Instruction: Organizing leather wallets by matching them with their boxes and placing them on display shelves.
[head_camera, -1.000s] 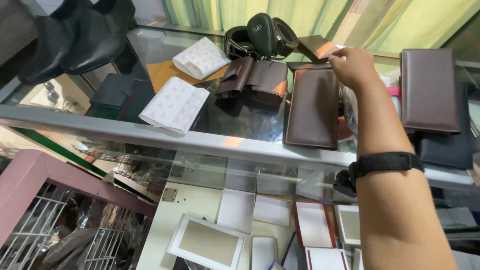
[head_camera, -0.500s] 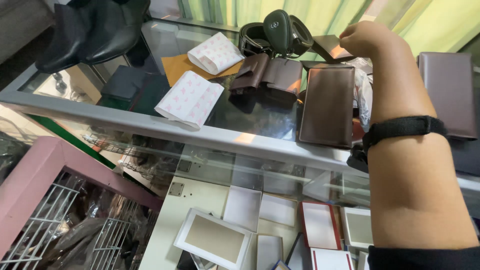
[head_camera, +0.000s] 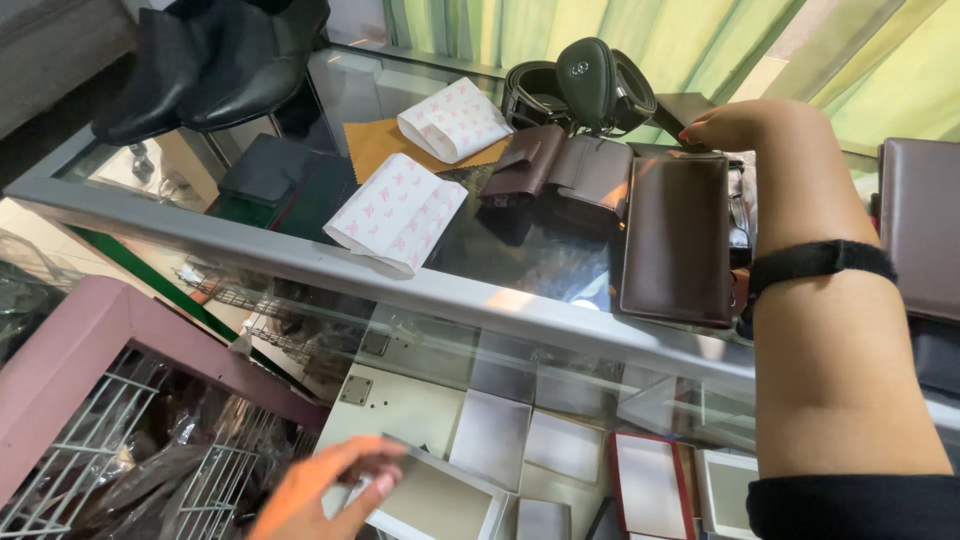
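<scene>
- Two hands, well apart: your right hand (head_camera: 745, 125) touches the wallet's (head_camera: 677, 238) far short end; grip hidden.
- Wallet's long axis runs toward you.
- Left hand (head_camera: 325, 487), below the wallet, pinches a box (head_camera: 435, 497) corner.

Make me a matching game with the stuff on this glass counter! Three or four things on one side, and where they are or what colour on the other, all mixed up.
Things:
1. black boots
2. long brown wallet
3. right hand
4. left hand

Places:
A. low down in front of the glass case, by a flat white box
B. far left end of the counter
C. at the long brown wallet's far end
D. flat on the glass, beside the right forearm

Pairs: 1-B, 2-D, 3-C, 4-A
</scene>
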